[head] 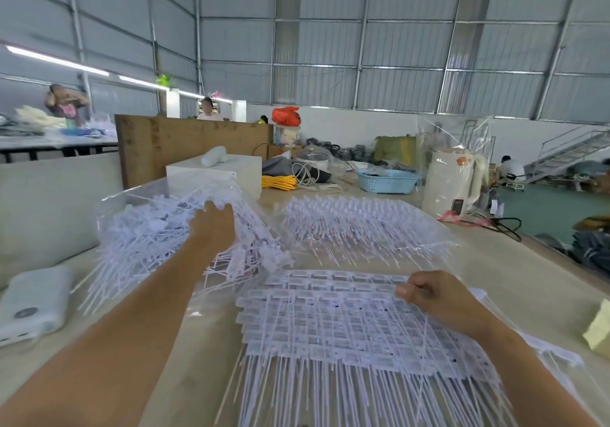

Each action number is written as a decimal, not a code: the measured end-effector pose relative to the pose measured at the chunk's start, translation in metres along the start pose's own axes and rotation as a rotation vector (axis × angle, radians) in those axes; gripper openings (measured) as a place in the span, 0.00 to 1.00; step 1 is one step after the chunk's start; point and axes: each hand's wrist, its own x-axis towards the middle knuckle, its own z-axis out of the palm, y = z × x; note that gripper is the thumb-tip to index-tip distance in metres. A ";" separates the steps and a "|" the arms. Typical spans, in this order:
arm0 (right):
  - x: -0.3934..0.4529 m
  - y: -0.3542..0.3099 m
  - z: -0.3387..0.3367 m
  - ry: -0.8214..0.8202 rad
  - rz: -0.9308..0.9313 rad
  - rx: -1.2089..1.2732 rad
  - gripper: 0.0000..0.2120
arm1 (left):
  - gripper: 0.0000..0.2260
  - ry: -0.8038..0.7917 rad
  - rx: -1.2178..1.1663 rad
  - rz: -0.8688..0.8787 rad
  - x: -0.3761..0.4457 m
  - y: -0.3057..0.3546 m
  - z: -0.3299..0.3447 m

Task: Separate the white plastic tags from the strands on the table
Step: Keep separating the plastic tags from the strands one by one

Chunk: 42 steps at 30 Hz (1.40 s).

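A flat sheet of joined white plastic tags (333, 324) with long strands hanging toward me lies on the table in front. My right hand (435, 297) pinches the sheet's far right edge with fingers closed. My left hand (213, 225) reaches forward into a loose heap of separated white tags and strands (158, 245) in a clear plastic bag at the left; its fingers are buried in the heap, so its grip is hidden. A second sheet of tags (356, 225) lies further back under clear plastic.
A white power bank (33, 304) lies at the left edge and a yellow block (599, 331) at the right. Behind stand a white box (214, 175), yellow cord (279, 182), a blue basket (388, 180) and a wrapped white appliance (452, 182). The table's right edge (554, 255) drops off.
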 end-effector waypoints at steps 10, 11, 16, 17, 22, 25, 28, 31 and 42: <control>0.002 -0.003 0.001 0.015 0.057 0.051 0.19 | 0.36 -0.209 0.087 -0.074 -0.028 0.046 -0.030; 0.002 -0.004 0.001 0.016 0.055 0.053 0.18 | 0.34 -0.213 0.100 -0.100 -0.036 0.055 -0.041; 0.000 -0.007 -0.003 0.031 0.043 0.067 0.17 | 0.19 -0.114 0.097 0.038 -0.076 0.115 -0.080; 0.000 -0.007 -0.004 0.041 0.041 0.070 0.17 | 0.18 -0.070 0.014 0.127 -0.083 0.125 -0.081; 0.002 -0.011 -0.002 0.091 0.017 0.142 0.16 | 0.26 -0.306 -0.936 0.497 -0.127 0.173 -0.053; 0.002 -0.008 0.001 0.124 -0.007 0.163 0.15 | 0.23 -0.658 -1.346 0.440 -0.146 0.191 -0.024; 0.001 -0.007 0.001 0.126 -0.026 0.166 0.08 | 0.11 -0.784 -1.599 0.471 -0.154 0.198 -0.004; -0.002 -0.009 0.000 0.115 -0.022 0.233 0.09 | 0.04 -0.838 -1.716 0.488 -0.154 0.197 0.003; -0.012 -0.015 -0.025 -0.052 0.237 0.300 0.23 | 0.03 -0.750 -1.773 0.166 -0.153 0.204 -0.001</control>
